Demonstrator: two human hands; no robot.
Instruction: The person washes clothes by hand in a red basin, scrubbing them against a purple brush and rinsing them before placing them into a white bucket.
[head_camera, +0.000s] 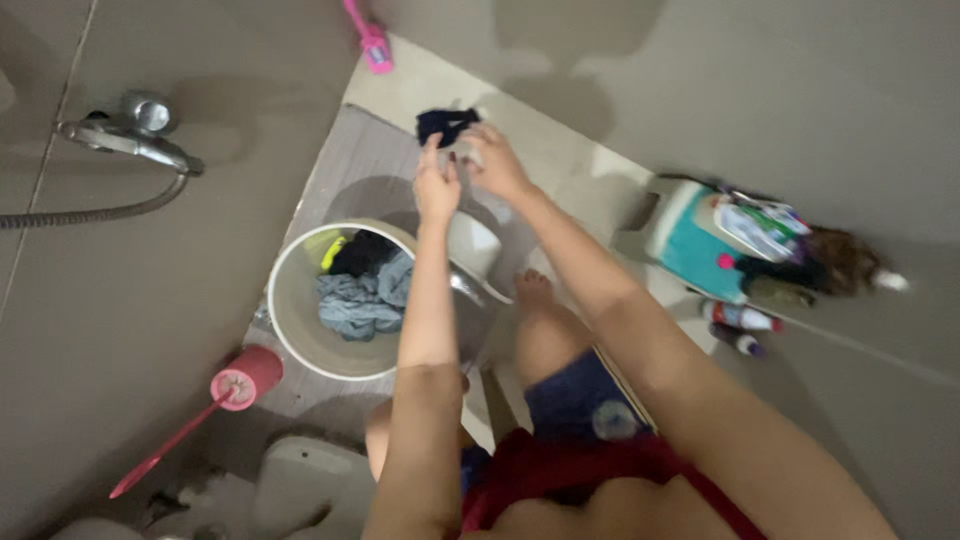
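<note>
Both hands, left hand and right hand, pinch a dark cloth just above the white bucket. Bottles with coloured labels lie well right of the bucket.

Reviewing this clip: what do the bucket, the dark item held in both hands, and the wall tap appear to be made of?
Bucket: likely plastic, its pale smooth wall evenly matte. Dark item, pinched by the left hand with the right hand at it: fabric, limp and crumpled, navy or black; blur hides the weave. Wall tap: probably chromed metal, grey with bright reflections.
</note>
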